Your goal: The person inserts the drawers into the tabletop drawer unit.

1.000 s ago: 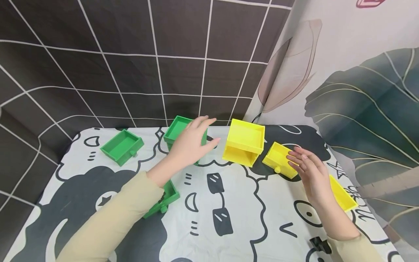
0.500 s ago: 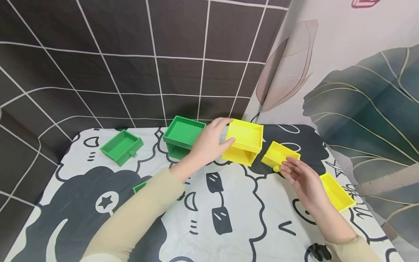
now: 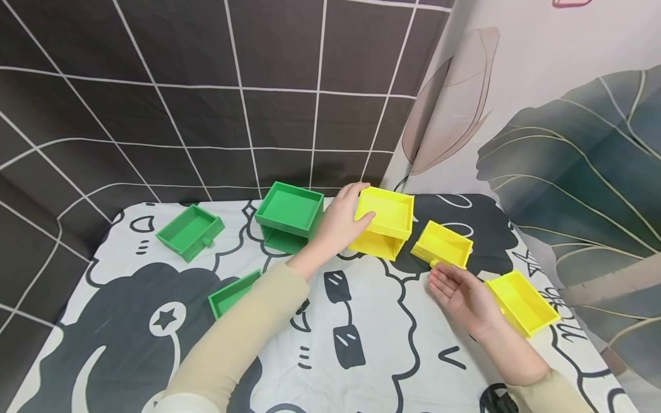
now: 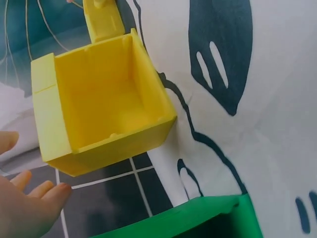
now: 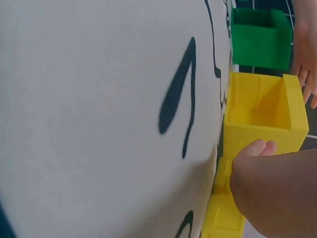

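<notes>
My left hand (image 3: 338,223) is at the left side of a yellow open-fronted box (image 3: 384,209), thumb and fingers spread. In the left wrist view a gap shows between the left hand (image 4: 30,206) and the yellow box (image 4: 109,94); it grips nothing. My right hand (image 3: 462,295) has its fingers extended beside the knob end of a yellow drawer (image 3: 443,244); whether they touch is unclear. Another yellow drawer (image 3: 524,301) lies right of that hand, its near-left part hidden. In the right wrist view the right hand (image 5: 272,186) covers part of the drawers.
A green open-fronted box (image 3: 289,207) stands just left of the yellow one. One green drawer (image 3: 190,229) lies at the back left. A second green drawer (image 3: 232,293) is partly behind the left sleeve. A dark tiled-pattern cloth (image 3: 206,115) hangs behind the table.
My left hand has moved right, from over the green box to the yellow box. My right hand has moved left and toward me, from beside the yellow drawer to its knob end.
</notes>
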The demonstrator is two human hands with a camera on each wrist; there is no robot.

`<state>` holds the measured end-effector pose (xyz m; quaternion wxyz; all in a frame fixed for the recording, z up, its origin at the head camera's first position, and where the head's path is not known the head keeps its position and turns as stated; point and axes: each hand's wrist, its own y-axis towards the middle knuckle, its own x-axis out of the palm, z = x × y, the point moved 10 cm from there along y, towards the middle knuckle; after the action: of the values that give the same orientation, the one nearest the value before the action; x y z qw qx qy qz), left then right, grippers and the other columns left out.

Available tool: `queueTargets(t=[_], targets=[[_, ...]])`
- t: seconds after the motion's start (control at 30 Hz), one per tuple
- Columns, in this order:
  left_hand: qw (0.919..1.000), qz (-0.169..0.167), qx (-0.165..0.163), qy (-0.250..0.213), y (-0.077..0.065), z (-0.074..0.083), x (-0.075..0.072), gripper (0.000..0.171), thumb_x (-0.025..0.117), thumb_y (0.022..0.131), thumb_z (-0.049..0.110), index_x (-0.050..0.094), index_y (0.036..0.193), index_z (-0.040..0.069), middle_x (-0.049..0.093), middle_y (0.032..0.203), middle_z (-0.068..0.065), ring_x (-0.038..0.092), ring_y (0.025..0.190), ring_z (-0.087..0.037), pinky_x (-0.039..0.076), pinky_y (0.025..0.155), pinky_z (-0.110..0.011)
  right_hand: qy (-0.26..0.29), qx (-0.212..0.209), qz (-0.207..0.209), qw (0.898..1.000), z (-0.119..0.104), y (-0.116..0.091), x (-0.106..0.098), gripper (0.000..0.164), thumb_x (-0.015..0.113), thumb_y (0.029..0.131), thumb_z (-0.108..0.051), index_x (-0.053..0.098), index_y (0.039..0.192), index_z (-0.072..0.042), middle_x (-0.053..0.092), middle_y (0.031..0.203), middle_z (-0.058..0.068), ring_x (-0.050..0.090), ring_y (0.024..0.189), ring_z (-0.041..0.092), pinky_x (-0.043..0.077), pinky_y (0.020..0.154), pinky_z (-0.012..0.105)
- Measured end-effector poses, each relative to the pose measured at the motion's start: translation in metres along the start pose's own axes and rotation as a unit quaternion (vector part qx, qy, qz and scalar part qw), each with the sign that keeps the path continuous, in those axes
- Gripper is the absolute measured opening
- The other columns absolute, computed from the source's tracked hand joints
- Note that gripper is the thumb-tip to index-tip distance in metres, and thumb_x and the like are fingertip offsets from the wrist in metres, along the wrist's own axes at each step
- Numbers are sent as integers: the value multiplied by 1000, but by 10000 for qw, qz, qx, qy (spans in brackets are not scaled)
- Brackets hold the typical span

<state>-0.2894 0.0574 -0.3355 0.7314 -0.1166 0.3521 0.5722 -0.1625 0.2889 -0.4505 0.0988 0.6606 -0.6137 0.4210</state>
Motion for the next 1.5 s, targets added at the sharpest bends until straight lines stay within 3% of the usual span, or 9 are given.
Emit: queueTargets(t=[0.3,0.47,0.57,0.8,1.0,1.13,1.27,1.4,1.5], targets=[[9980,130,-369,-492,4,-16,9,63,75,100,16,48,157,9,49,162,-14,54,145,-33,48,125,-45,408,624,496,9960,17,5,-11,43,34,116,-28,69,111,-5,76,117,10,75,114,20,61,107,31],[9912,365,-733,-1038,5,-31,11,65,77,98,14,48,156,9,51,161,-14,53,146,-33,50,123,-44,714,781,306,9939,20,9,-11,48,32,117,-29,69,113,1,77,120,15,76,115,25,59,112,34],[9813,472,-905,-1630,7,-41,15,66,78,96,11,49,155,7,51,160,-14,53,147,-33,49,124,-42,924,908,156,9915,21,11,-10,53,30,117,-30,70,115,5,76,123,19,75,117,28,55,117,35],[9489,454,-1326,-2829,12,-59,25,70,77,96,5,43,157,2,48,163,-17,47,152,-33,40,130,-40,1226,1084,99,9865,20,15,-11,56,30,117,-32,68,117,9,75,126,22,74,119,31,47,125,33],[9256,37,-1471,-3486,18,-65,39,78,76,96,4,37,163,5,42,169,-13,40,158,-28,34,134,-38,1409,1048,394,9837,13,18,-18,50,35,117,-33,67,117,5,77,124,21,75,118,31,37,130,30],[9150,-268,-1524,-3727,21,-65,46,82,76,96,6,34,166,9,39,172,-8,36,160,-24,32,135,-35,1484,1030,632,9815,11,21,-23,46,38,116,-33,66,114,4,77,121,21,76,117,31,33,131,30],[9193,-413,-1464,-3631,24,-66,49,84,77,95,7,33,166,13,40,171,-7,36,160,-22,32,134,-33,1451,1057,651,9816,11,22,-24,46,40,116,-34,67,115,3,77,121,21,76,117,31,37,130,30],[9314,-466,-1339,-3352,26,-67,48,85,78,95,9,33,166,14,43,168,-8,38,159,-23,33,134,-35,1448,1044,787,9808,11,23,-26,38,46,114,-32,68,115,-1,78,121,19,76,116,30,40,128,30],[9354,-479,-1248,-3273,27,-67,47,84,78,95,10,34,166,14,44,167,-9,39,158,-25,34,134,-36,1496,1069,985,9780,12,22,-29,31,52,112,-31,69,113,-5,79,120,17,77,116,29,42,127,29]])
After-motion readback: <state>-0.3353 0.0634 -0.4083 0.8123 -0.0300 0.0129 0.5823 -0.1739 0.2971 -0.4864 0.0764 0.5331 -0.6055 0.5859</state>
